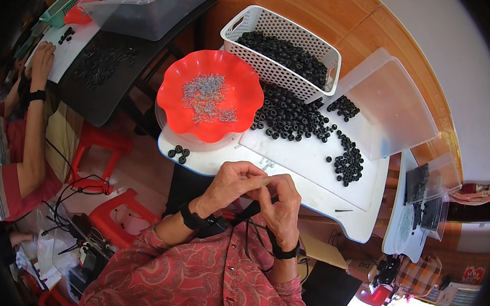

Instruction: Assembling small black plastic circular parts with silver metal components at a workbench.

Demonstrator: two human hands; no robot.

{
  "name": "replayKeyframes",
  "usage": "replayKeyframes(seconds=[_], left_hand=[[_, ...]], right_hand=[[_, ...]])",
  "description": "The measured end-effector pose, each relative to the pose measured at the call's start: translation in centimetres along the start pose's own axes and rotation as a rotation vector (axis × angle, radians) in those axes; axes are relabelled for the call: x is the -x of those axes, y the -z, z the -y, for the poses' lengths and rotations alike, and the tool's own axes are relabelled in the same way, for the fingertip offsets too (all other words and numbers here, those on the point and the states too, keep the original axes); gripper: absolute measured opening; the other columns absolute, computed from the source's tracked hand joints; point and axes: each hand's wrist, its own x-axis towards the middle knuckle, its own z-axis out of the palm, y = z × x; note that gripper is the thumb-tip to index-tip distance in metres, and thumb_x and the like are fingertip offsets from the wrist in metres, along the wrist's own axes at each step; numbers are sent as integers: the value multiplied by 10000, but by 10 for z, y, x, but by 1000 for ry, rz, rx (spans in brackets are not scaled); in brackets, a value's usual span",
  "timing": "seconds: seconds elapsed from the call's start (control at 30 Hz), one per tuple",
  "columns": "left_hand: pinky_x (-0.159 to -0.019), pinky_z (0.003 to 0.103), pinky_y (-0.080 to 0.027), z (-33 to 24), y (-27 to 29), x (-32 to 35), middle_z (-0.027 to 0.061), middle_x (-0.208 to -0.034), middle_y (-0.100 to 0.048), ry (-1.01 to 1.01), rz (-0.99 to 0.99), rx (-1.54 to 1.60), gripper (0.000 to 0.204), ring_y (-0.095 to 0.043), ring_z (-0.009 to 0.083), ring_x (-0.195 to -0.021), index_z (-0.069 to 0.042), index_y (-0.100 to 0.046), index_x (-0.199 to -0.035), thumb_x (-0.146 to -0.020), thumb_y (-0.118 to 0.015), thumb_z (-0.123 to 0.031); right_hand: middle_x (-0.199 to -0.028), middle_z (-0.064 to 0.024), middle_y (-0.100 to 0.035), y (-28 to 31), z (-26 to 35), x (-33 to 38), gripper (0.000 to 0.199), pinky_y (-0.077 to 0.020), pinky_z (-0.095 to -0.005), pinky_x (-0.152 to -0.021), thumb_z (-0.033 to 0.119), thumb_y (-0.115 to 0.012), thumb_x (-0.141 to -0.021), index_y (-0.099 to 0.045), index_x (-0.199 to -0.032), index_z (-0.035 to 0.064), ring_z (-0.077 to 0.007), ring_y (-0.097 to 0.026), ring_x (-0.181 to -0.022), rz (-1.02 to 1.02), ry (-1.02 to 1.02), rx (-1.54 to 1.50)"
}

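My left hand (228,187) and my right hand (281,209) meet just in front of the white table's near edge. Their fingertips are pinched together, and whatever sits between them is too small or hidden to make out. Beyond them a red wavy-rimmed bowl (248,93) holds many small silvery metal pieces. A few black round pieces with centre holes (182,160) lie on the table left of my hands. A large heap of the same black pieces (293,116) spreads to the bowl's right, with a smaller cluster (349,166) further right.
A white perforated basket (279,76) full of black pieces stands at the back. Next to it leans a clear plastic bin (396,101). At left, another person's hand (42,59) works by a dark table (104,100). Red stools (118,218) stand low on the left.
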Motion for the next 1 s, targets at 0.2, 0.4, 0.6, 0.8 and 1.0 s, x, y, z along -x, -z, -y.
replayKeyframes(seconds=[0.2, 0.4, 0.6, 0.8, 1.0], left_hand=[[-649, 232, -567, 2, 0, 0, 106, -879, -691, -12, 28, -17, 220, -673, 118, -728, 69, -650, -1018, -939, -641, -136], [-647, 246, -578, 1, 0, 1, 86, -843, -673, 8, 24, 116, 304, -674, 123, -731, 81, -650, -1047, -1001, -547, -201], [-699, 263, -594, 2, 1, 2, 122, -912, -691, -31, 23, -22, 260, -686, 148, -778, 87, -645, -1078, -959, -611, -142], [-715, 268, -596, 2, 2, 1, 130, -936, -698, 6, 31, -23, 250, -687, 152, -800, 82, -646, -1087, -935, -642, -117], [-708, 270, -597, 5, 4, -2, 117, -924, -696, 30, 41, 25, 241, -683, 143, -797, 79, -647, -1088, -956, -612, -120]], right_hand=[[-839, -133, -590, 0, -1, 2, 95, -534, -314, -571, -14, -673, -825, -599, -884, -24, -236, -657, -660, -3, -35, -41], [-821, -126, -596, 0, -2, 0, 105, -507, -309, -553, -8, -682, -821, -600, -883, -24, -219, -654, -644, -25, -57, -48], [-819, -124, -591, 0, -3, 1, 102, -509, -313, -555, -7, -680, -821, -598, -879, -26, -219, -646, -636, -16, -49, -58], [-816, -121, -589, -4, -7, 4, 106, -504, -315, -550, -1, -690, -816, -603, -874, -20, -216, -642, -641, 0, -64, -37], [-824, -112, -590, -5, -9, 5, 127, -486, -298, -541, -1, -714, -813, -610, -886, -11, -190, -625, -623, -16, -88, -89]])
